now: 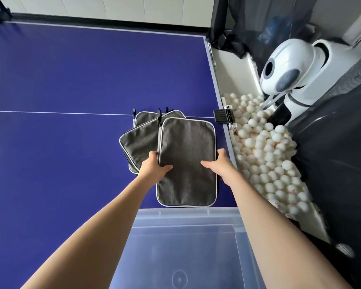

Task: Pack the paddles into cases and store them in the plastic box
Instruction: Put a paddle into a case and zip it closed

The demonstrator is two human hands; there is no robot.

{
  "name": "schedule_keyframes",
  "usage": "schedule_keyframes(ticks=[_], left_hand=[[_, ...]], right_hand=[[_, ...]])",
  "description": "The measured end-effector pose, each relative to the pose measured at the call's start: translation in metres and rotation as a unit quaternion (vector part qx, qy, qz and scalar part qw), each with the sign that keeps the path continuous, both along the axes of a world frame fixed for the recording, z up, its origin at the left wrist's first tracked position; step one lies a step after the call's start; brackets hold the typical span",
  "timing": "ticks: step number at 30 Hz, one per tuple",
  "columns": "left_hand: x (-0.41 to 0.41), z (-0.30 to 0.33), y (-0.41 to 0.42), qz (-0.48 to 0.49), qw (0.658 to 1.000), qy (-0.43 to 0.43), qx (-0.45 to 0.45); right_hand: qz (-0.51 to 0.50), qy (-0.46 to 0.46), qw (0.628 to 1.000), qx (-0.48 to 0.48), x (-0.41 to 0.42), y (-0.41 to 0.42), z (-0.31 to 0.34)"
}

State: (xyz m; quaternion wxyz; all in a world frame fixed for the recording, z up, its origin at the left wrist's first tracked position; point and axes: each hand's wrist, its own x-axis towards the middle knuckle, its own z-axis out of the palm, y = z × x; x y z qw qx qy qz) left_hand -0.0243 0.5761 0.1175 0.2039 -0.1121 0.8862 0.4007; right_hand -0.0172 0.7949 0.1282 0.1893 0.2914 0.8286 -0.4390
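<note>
Both hands [188, 165] grip the top one of three cases [187, 155].

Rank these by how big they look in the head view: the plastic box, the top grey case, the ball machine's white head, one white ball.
1. plastic box, though it sits nearest the camera, which inflates it
2. top grey case and white head: too close to rank
3. white ball, clearly smallest
</note>
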Motion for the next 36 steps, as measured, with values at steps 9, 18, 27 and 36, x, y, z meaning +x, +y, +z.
schedule_keyframes(ticks=[9, 18, 27, 36], left_hand=[[0.009, 0.09, -0.036, 0.123, 0.973, 0.141, 0.136], [0.066, 0.155, -0.125, 0.278, 0.907, 0.223, 0.226], [0.175, 0.175, -0.259, 0.389, 0.832, 0.267, 0.293], [0.317, 0.157, -0.411, 0.455, 0.783, 0.273, 0.325]], right_hand=[[0.006, 0.233, 0.972, -0.019, -0.007, -0.049, 0.089], [0.072, 0.331, 0.94, -0.039, 0.024, -0.164, 0.163], [0.193, 0.367, 0.905, -0.097, 0.095, -0.308, 0.186], [0.275, 0.36, 0.881, -0.134, 0.215, -0.462, 0.168]])
